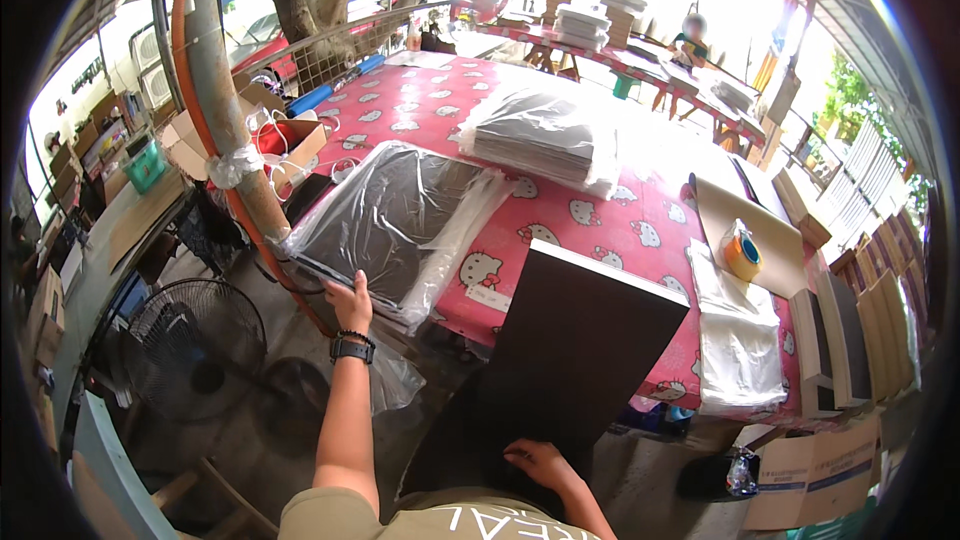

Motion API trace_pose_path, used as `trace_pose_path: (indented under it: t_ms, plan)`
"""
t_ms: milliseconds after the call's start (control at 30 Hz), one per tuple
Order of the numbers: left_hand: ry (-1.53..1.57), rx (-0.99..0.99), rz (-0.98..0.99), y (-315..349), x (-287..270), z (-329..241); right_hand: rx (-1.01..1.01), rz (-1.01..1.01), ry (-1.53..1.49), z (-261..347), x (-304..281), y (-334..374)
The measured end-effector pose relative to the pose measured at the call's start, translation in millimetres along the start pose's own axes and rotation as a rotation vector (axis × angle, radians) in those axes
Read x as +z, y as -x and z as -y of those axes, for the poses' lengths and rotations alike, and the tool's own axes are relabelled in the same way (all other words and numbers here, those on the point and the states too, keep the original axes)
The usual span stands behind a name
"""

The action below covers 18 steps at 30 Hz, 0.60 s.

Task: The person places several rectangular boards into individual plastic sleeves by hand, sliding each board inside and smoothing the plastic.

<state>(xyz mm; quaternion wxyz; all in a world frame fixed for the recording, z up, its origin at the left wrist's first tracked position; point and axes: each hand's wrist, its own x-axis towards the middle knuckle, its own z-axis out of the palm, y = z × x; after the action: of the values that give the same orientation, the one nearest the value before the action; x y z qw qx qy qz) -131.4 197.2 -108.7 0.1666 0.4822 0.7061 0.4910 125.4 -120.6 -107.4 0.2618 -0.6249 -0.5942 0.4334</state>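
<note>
My left hand grips the near left corner of a stack of black boards in clear plastic, which lies on the pink table. The thumb rests on top. A thick black panel with a white upper edge stands tilted in front of me, against the table's near edge. Low on this panel's face, close to my body, lies my right hand, its fingers loosely stretched and not wrapped round anything. The panel's lower end blends into dark surroundings.
A pink patterned tablecloth carries another plastic-wrapped stack, white plastic sheets and a tape roll. A post and a fan stand left. Boards line the right. A person is far off.
</note>
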Motion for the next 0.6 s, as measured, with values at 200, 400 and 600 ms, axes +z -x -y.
trace_pose_path:
  t_ms: [200, 400, 600]
  plan:
    - [0.303, 0.060, -0.055, 17.8, -1.9, 6.2, 0.023, -0.060, 0.044, -2.8, -2.3, 4.5]
    - [0.543, -0.254, 0.645, 115.8, -31.5, 31.8, 0.066, -0.234, -0.340, 14.1, -17.8, 6.6]
    - [0.764, -0.267, 1.687, 221.2, -72.8, -110.5, -0.271, -0.373, -0.769, 64.1, -36.9, -11.6]
